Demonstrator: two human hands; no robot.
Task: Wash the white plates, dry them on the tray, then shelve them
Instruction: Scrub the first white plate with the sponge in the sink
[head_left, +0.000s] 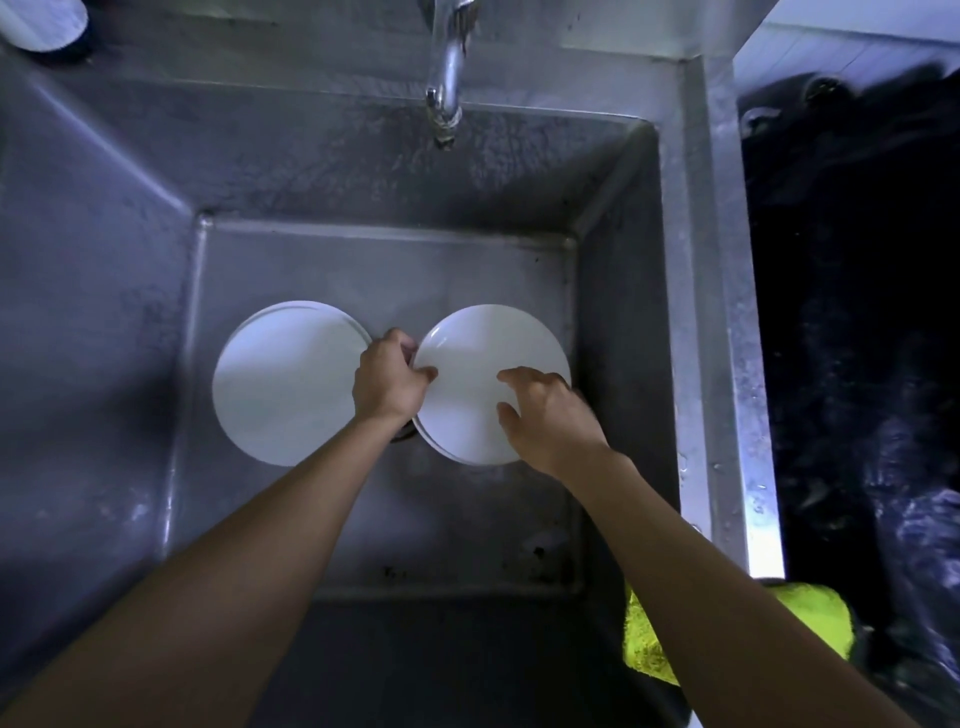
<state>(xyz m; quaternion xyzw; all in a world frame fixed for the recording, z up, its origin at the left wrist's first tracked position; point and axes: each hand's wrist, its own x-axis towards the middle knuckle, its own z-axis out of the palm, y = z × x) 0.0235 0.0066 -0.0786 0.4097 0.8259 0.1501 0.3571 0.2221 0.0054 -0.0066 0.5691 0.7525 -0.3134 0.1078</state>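
Two white plates lie in a deep steel sink (130, 322). The left plate (283, 384) rests flat on the sink floor. My left hand (387, 376) pinches the left rim of the right plate (472, 343), thumb on top. A second rim shows under that plate's lower edge, so it seems to sit on another plate. My right hand (545, 415) hovers over or touches the right plate's surface with fingers spread and relaxed. No water runs from the tap (447, 88).
The sink's right rim (727, 338) borders a dark area on the right. A yellow-green cloth (810, 618) lies at the sink's near right corner. A white object (44, 21) stands at the top left corner.
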